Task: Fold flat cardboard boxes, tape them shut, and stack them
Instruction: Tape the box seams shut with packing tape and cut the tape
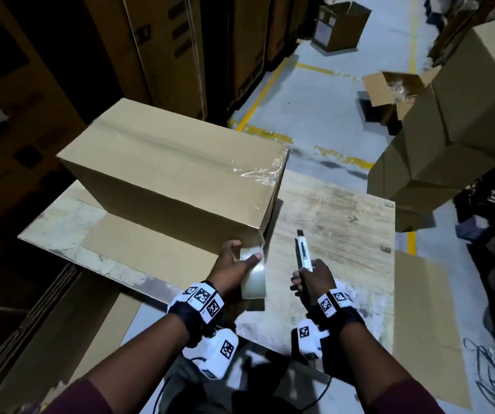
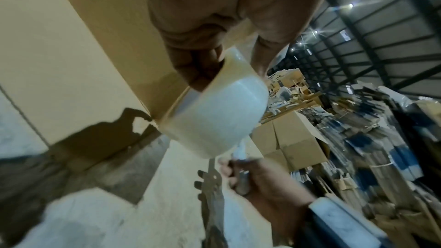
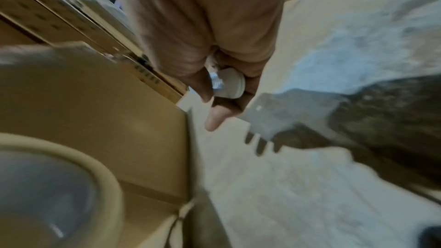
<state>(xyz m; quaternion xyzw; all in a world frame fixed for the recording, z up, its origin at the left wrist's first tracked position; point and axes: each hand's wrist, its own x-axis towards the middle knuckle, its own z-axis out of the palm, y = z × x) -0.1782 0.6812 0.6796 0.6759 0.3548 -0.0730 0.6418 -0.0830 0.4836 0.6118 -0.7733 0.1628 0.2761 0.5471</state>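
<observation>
the left hand (image 1: 234, 265) curls round the tape roll (image 1: 253, 274) just beside the near right corner of the cardboard box (image 1: 168, 174), likely keeping the strip taut; whether the strip still joins the roll cannot be told; the right hand (image 1: 314, 279) grips a box cutter (image 1: 303, 252), blade pointing away, probably to cut the tape; the taped box sits on the counter (image 1: 329, 210), toward its far left corner.

A folded box (image 1: 168, 171) is set on the left half of the worktop (image 1: 344, 210). At its near right corner a tape roll (image 1: 253, 276) is held by the left hand (image 1: 231, 265); just to the right, a knife (image 1: 303, 252) is held by the right hand (image 1: 314, 279) over the worktop. Stacked boxes (image 1: 455, 130) are placed on the floor (image 1: 314, 109) to the far right.
</observation>
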